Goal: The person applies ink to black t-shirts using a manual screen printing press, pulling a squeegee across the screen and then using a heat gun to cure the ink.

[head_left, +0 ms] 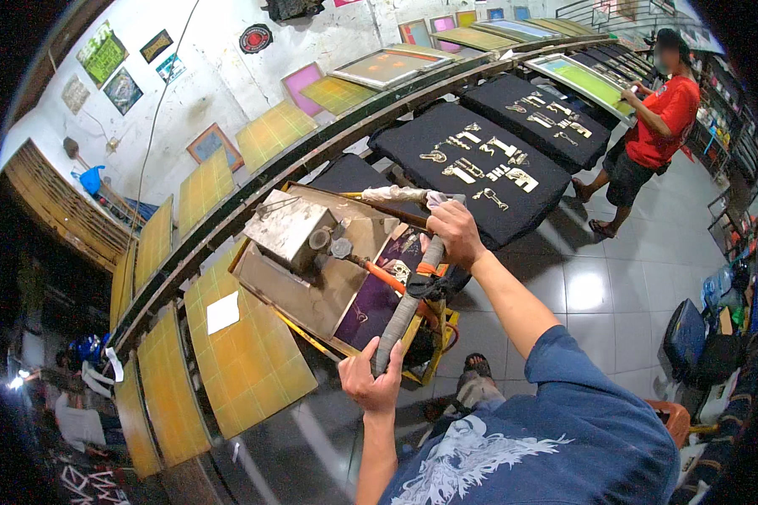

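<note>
A handlebar (397,322) wrapped in grey tape runs slantwise in front of me. My right hand (456,229) is closed round its far end, beside a whitish wrapped rod (387,194). At the near end, my left hand (370,384) holds the bar between thumb and fingers. Beyond the bar lies a shallow tray-like unit (299,293) carrying a dusty metal box (288,225). An orange hose (385,276) leads from a round fitting towards the bar. Under the hose shows a dark purple printed panel (367,310). Part of a yellow frame (434,358) stands below.
A long curved rack (219,244) carries yellowish boards (248,345), one with white paper (222,313). Black printed shirts (488,160) lie on boards to the right. A person in red (674,114) stands by a green-and-white framed screen (585,88). Tiled floor (585,282) lies at right.
</note>
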A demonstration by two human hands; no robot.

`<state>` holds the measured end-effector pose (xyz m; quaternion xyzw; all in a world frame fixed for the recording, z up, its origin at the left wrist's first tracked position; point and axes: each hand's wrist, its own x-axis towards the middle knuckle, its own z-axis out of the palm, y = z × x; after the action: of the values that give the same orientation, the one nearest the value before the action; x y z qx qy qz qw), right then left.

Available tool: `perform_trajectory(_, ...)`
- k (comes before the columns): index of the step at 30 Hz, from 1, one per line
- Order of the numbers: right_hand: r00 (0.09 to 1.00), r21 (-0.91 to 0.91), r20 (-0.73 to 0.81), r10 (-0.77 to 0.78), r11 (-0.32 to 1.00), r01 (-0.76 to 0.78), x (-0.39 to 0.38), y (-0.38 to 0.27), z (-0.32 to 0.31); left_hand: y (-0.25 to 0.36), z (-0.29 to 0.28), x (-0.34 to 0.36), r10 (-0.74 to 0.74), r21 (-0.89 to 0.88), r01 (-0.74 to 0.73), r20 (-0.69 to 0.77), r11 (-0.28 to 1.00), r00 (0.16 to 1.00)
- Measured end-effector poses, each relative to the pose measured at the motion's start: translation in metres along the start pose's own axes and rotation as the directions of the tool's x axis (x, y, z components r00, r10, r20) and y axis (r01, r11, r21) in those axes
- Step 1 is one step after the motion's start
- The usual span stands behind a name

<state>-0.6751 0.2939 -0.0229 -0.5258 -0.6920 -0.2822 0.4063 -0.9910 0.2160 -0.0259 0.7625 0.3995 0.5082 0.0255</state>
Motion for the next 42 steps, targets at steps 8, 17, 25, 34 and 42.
perform_trajectory(8,0.997,0.045,0.064,-0.048,0.998,0.045,-0.003,0.006,-0.005,0.000,0.003,-0.004,-0.010,0.018,0.009,0.021,1.000,1.000)
perform_trajectory(17,0.960,0.093,0.261,-0.105,0.992,0.083,0.000,0.020,-0.007,-0.004,0.013,-0.014,-0.063,0.100,0.070,-0.068,0.993,0.996)
perform_trajectory(25,0.885,0.262,0.387,-0.259,0.951,0.163,0.015,0.041,-0.013,0.038,0.020,-0.003,-0.409,0.125,0.448,-0.247,0.885,0.878)
perform_trajectory(34,0.795,0.495,0.479,-0.372,0.863,0.106,0.059,0.107,-0.061,0.156,0.031,0.035,-0.444,0.243,0.518,-0.300,0.820,0.844)
perform_trajectory(42,0.701,0.606,0.519,-0.490,0.788,0.103,0.103,0.193,-0.079,0.292,0.077,0.101,-0.496,0.414,0.522,-0.177,0.746,0.850)
